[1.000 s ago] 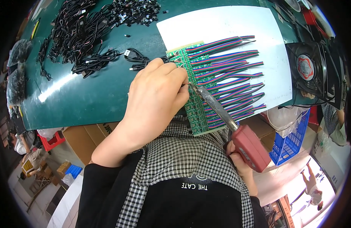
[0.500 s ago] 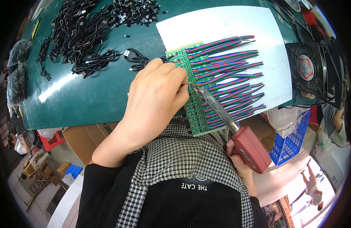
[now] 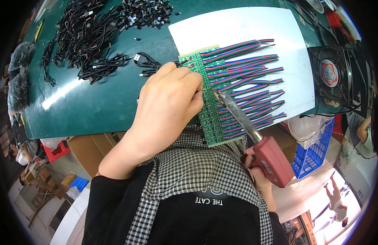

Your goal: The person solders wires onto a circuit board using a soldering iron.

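The board (image 3: 210, 114) is laid at the left of the white sheet (image 3: 285, 34). Striped wires (image 3: 246, 62) are already set along its right side. At its top left, thin wires (image 3: 191, 65) seem joined; lower down, none can be seen. A thin strand (image 3: 205, 90), mostly hidden, is pinched by the left hand (image 3: 168, 98). The iron (image 3: 274, 160) is gripped by the right hand (image 3: 260, 178). Many cables (image 3: 87, 34) are left piled.

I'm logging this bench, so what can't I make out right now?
Head view, left hand: its grip hides most of the thin piece it pinches.
Head view, right hand: partly hidden behind the soldering iron.
Head view, green circuit boards: left hand covers part; fine detail is too small.
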### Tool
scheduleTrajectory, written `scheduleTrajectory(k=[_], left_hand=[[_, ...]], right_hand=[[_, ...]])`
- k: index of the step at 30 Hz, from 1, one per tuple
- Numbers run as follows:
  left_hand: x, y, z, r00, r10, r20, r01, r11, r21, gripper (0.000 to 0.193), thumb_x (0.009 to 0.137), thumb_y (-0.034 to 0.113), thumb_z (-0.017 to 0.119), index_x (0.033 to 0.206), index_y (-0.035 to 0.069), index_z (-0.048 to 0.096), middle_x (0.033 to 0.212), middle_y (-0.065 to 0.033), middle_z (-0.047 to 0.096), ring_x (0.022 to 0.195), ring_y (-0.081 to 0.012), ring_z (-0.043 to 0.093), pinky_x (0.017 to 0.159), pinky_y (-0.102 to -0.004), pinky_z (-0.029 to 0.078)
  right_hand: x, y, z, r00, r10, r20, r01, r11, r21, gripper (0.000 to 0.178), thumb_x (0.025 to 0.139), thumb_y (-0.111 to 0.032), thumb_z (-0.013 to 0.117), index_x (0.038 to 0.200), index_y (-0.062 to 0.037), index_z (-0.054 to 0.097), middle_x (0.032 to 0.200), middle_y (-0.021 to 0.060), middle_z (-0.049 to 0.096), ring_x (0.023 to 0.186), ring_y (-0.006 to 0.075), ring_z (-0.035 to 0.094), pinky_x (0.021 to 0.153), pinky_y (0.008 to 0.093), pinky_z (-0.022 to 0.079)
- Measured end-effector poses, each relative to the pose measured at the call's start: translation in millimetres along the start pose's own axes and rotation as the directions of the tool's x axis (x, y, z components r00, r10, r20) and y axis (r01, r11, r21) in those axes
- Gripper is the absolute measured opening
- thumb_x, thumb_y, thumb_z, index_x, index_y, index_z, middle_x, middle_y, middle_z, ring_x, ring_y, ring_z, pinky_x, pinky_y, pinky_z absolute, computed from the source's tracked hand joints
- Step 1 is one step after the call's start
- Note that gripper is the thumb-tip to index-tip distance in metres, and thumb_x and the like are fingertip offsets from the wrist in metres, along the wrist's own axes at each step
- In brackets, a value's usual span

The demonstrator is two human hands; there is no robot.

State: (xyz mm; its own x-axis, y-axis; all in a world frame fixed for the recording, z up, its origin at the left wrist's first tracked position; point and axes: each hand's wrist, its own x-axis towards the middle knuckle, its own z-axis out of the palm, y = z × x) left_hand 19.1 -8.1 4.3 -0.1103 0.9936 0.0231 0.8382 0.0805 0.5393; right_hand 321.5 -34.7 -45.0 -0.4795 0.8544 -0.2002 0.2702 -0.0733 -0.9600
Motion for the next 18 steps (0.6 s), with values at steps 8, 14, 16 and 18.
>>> scheduleTrajectory(k=[8,14,16,18], left_hand=[[-0.4,-0.7,-0.5,1.000,-0.001,0.000,0.001,1.000,-0.004,0.010,0.070,0.002,0.064,0.076,0.003,0.057,0.068,-0.0059,0.052,0.066,-0.0221,0.047,0.060,-0.0341,0.040],[-0.8,-0.1,-1.0,1.000,-0.008,0.002,0.008,1.000,0.003,0.010,0.070,0.001,0.065,0.077,0.003,0.058,0.068,-0.0055,0.052,0.066,-0.0211,0.047,0.060,-0.0331,0.040],[-1.2,0.2,-0.7,1.000,-0.021,-0.013,0.020,0.999,-0.046,0.011,0.070,0.001,0.065,0.078,0.004,0.059,0.068,-0.0052,0.051,0.067,-0.0205,0.047,0.060,-0.0324,0.040],[-2.3,-2.3,-0.6,0.999,-0.035,-0.028,0.032,0.995,-0.095,0.011,0.071,0.000,0.065,0.079,0.004,0.059,0.068,-0.0049,0.051,0.067,-0.0200,0.048,0.060,-0.0317,0.040]], right_hand=[[5.6,-5.8,0.4,0.999,-0.002,0.037,-0.001,0.996,0.090,0.071,0.071,-0.018,0.077,0.127,0.0103,0.044,0.075,0.0092,0.064,0.059,0.0165,0.061,0.063,0.0281,0.049],[9.7,-14.4,5.0,0.999,0.037,0.030,-0.041,0.989,0.140,0.070,0.073,-0.018,0.077,0.127,0.0110,0.043,0.079,0.0107,0.065,0.061,0.0156,0.061,0.061,0.0270,0.048],[17.3,-25.4,9.2,0.994,0.110,0.008,-0.105,0.919,0.381,0.075,0.072,-0.018,0.080,0.129,0.0100,0.041,0.089,0.0138,0.066,0.063,0.0157,0.060,0.057,0.0249,0.047],[15.3,-23.8,9.7,0.993,0.119,0.009,-0.111,0.897,0.429,0.077,0.071,-0.019,0.080,0.130,0.0092,0.039,0.094,0.0152,0.065,0.063,0.0158,0.060,0.056,0.0241,0.047]])
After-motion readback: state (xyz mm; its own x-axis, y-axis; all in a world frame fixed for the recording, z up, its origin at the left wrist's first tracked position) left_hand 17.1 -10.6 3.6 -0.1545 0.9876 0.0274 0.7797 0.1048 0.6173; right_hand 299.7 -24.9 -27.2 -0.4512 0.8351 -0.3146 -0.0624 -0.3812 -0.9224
